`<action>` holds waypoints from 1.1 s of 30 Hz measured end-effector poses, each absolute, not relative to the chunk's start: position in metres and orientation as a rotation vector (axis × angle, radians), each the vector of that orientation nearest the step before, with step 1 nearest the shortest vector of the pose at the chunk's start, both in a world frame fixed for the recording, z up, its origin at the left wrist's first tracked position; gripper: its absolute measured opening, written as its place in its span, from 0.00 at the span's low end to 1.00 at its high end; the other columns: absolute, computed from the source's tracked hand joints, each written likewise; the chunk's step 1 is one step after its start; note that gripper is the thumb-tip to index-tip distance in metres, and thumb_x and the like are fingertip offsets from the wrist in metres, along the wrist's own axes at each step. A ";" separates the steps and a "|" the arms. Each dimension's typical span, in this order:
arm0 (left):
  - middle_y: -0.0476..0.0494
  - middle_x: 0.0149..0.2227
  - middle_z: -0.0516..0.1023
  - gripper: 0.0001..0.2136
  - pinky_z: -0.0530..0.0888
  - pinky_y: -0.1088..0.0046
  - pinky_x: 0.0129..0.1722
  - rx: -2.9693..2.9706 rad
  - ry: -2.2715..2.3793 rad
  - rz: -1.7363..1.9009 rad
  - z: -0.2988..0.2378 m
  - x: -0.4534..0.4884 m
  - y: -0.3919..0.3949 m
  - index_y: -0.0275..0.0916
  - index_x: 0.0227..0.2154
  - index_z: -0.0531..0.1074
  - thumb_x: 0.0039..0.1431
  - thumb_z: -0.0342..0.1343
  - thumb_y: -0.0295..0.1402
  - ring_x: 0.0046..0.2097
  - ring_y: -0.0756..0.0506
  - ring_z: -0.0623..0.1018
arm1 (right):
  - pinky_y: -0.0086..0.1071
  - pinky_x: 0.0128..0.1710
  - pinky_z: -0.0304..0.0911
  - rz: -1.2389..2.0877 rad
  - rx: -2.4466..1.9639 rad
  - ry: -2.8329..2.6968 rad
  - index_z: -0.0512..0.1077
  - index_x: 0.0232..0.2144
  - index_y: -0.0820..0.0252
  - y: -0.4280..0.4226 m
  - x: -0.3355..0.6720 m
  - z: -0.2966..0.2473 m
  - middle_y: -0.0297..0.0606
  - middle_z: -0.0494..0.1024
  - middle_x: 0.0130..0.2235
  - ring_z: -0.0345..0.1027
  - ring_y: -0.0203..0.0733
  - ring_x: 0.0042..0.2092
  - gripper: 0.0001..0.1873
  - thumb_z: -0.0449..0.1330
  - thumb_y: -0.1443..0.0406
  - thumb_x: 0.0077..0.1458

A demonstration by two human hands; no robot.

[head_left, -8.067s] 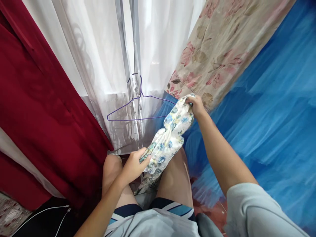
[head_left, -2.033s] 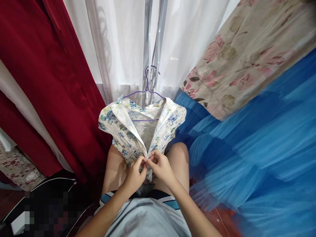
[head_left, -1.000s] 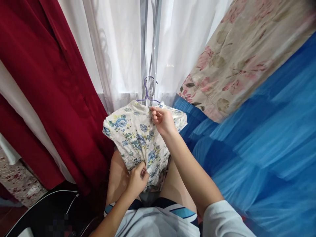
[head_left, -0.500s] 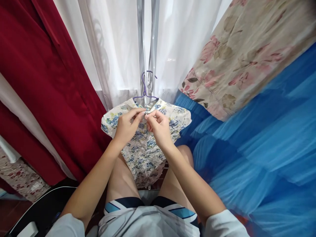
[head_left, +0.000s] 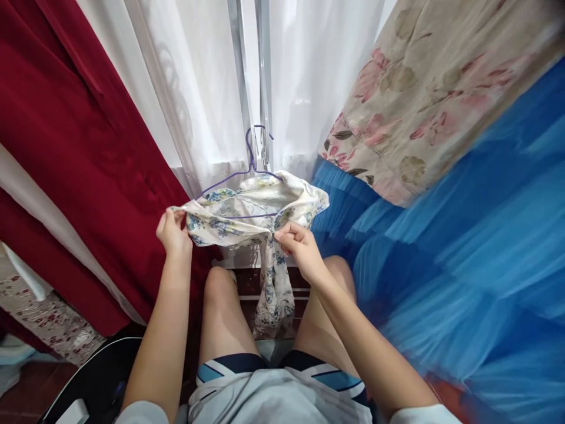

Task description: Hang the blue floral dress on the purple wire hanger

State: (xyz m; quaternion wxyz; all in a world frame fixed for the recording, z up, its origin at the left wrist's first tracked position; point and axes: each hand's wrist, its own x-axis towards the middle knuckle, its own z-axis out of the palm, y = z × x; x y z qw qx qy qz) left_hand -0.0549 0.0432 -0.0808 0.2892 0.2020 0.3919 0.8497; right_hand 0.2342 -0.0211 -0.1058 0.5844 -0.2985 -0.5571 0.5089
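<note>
A white blouse with blue and yellow-green flowers (head_left: 225,229) hangs in front of me on a purple hanger (head_left: 251,154). Its neckline gapes, and the hanger's lower bar shows across the opening. My left hand (head_left: 175,231) pinches the blouse's edge at the far left, pulling the cloth out sideways. With thumb and forefinger, my right hand (head_left: 299,244) grips the front of the blouse near the middle, where the edges meet. Below that point the cloth falls in a narrow bunch between my knees. The left end of the hanger is bare of cloth.
White sheer curtains (head_left: 194,76) with grey ribbons (head_left: 241,65) hang behind the hanger. To the left are red drapes (head_left: 88,165) and a black round container (head_left: 97,377). A beige floral cloth (head_left: 388,118) and blue tulle (head_left: 463,265) hang on the right.
My left hand has left the middle of the neckline and moved left, drawing the blouse's edge with it. The neckline has opened wide, and the lower part has bunched up. My right hand has shifted slightly right and down.
</note>
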 end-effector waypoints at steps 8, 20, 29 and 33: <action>0.45 0.27 0.75 0.08 0.74 0.71 0.35 0.511 0.968 1.672 -0.176 0.019 0.028 0.36 0.28 0.69 0.58 0.59 0.35 0.30 0.48 0.77 | 0.29 0.21 0.38 1.208 -0.823 -1.124 0.62 0.21 0.58 -0.020 0.281 -0.160 0.25 0.56 0.17 0.44 0.31 0.20 0.14 0.62 0.62 0.51; 0.48 0.28 0.73 0.10 0.68 0.75 0.34 1.510 0.831 1.420 -0.128 0.130 -0.059 0.38 0.35 0.75 0.64 0.55 0.40 0.32 0.50 0.72 | 0.39 0.50 0.62 1.291 -0.720 -1.798 0.75 0.42 0.50 -0.073 0.288 -0.162 0.34 0.77 0.44 0.68 0.50 0.47 0.14 0.67 0.59 0.52; 0.44 0.40 0.73 0.14 0.70 0.71 0.44 1.518 0.691 0.905 -0.183 0.110 -0.084 0.38 0.43 0.69 0.64 0.53 0.44 0.44 0.45 0.73 | 0.30 0.29 0.63 1.409 -0.787 -1.453 0.76 0.36 0.58 -0.076 0.311 -0.154 0.35 0.77 0.31 0.68 0.40 0.30 0.13 0.63 0.55 0.57; 0.46 0.36 0.73 0.11 0.68 0.73 0.39 1.766 0.919 0.913 -0.184 0.086 -0.090 0.37 0.39 0.71 0.62 0.55 0.41 0.39 0.46 0.72 | 0.30 0.26 0.63 1.058 -0.858 -1.451 0.79 0.31 0.60 -0.038 0.352 -0.121 0.38 0.79 0.29 0.70 0.41 0.27 0.13 0.69 0.56 0.50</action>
